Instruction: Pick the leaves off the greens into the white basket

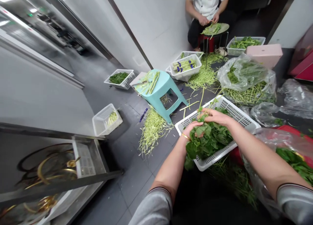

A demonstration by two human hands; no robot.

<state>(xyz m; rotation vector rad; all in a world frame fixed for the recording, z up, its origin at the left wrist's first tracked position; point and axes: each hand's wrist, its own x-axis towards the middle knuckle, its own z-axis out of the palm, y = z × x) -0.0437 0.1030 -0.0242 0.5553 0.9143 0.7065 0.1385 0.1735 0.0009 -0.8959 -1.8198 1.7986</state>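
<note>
My left hand (193,128), with a bracelet at its wrist, is closed around a bunch of leafy greens (207,140) whose leaves hang over the near left edge of a white perforated basket (244,120). From the right, my right hand (216,117) reaches over the same basket, its fingers curled on the upper stems of the bunch, close to my left fingertips. Leaves partly hide the fingers of both hands. More of the greens lie in the basket under the bunch.
A turquoise stool (162,85) bears long stalks. Peelings (153,130) litter the floor. A co-worker (207,7) handles greens at a round stool. White baskets (107,122) stand at left. To the right are plastic bags (246,78) of greens and a pink stool (265,54).
</note>
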